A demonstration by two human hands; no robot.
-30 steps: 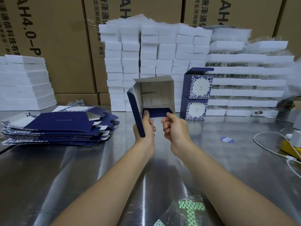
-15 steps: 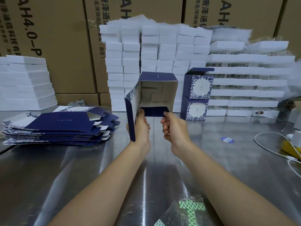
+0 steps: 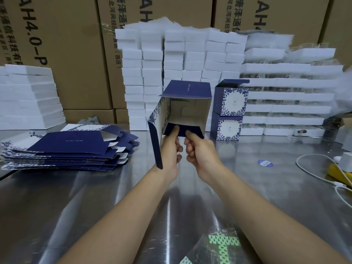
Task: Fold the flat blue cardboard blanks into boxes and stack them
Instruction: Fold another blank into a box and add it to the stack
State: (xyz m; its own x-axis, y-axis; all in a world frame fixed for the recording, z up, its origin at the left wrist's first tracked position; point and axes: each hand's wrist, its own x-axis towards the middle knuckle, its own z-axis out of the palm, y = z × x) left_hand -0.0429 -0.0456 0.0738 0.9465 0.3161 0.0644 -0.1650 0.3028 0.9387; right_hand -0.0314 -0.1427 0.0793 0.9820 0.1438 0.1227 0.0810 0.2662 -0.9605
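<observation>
I hold a half-formed blue box [image 3: 187, 103] above the steel table, its open end facing me and its pale inside showing. My left hand [image 3: 170, 151] grips its lower left side, thumb on the dark blue bottom flap [image 3: 182, 129]. A long blue lid flap [image 3: 155, 143] hangs down on the left. My right hand [image 3: 200, 151] pinches the same bottom flap from the right. A pile of flat blue blanks [image 3: 72, 145] lies to the left. Two finished blue boxes [image 3: 230, 109] stand stacked behind on the right.
White foam blocks [image 3: 171, 69] and white trays [image 3: 289, 96] are piled along the back, before big brown cartons [image 3: 66, 44]. More white slabs [image 3: 28, 96] sit far left. A white cable [image 3: 312, 174] and yellow item [image 3: 341, 175] lie right; a printed plastic bag [image 3: 222, 246] lies near me.
The box has tipped so its blue top panel now shows and its opening faces me more squarely. Both hands stayed on the bottom flap, shifting slightly.
</observation>
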